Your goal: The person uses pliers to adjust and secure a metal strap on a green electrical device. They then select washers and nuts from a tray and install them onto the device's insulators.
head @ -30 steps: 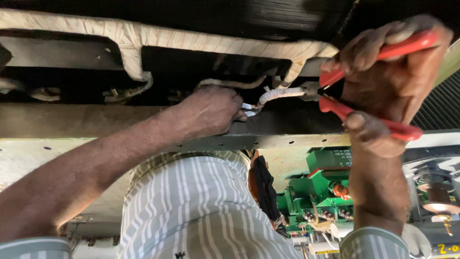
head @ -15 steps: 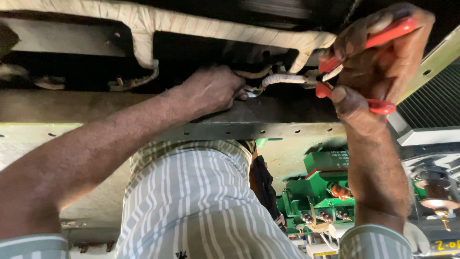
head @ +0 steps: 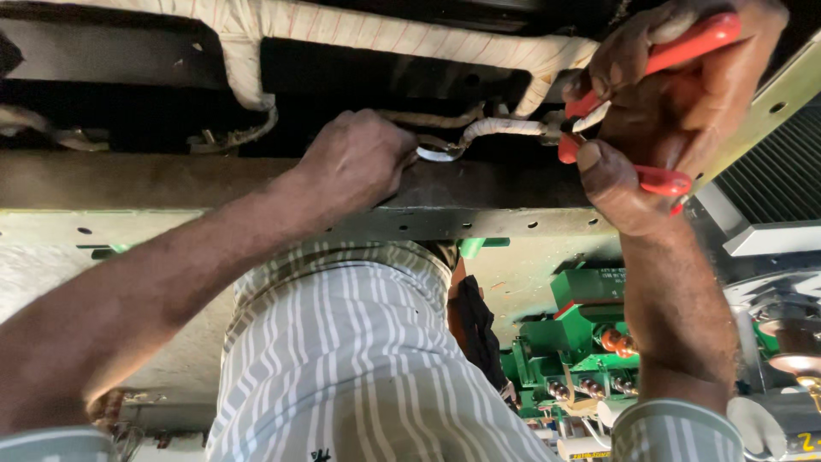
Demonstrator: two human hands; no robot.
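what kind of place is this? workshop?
Probably an electrical repair or assembly workshop. The right hand grips red-handled pliers on a cloth-wrapped cable, the left hand holds its end, and green transformer-like parts sit below.

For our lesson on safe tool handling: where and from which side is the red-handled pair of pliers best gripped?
Probably by the two red handles, from the right, away from the nose. The pliers point left at the white wrapped wire, so the handles splay rightward, where the right hand wraps them. The left hand steadies the wire.
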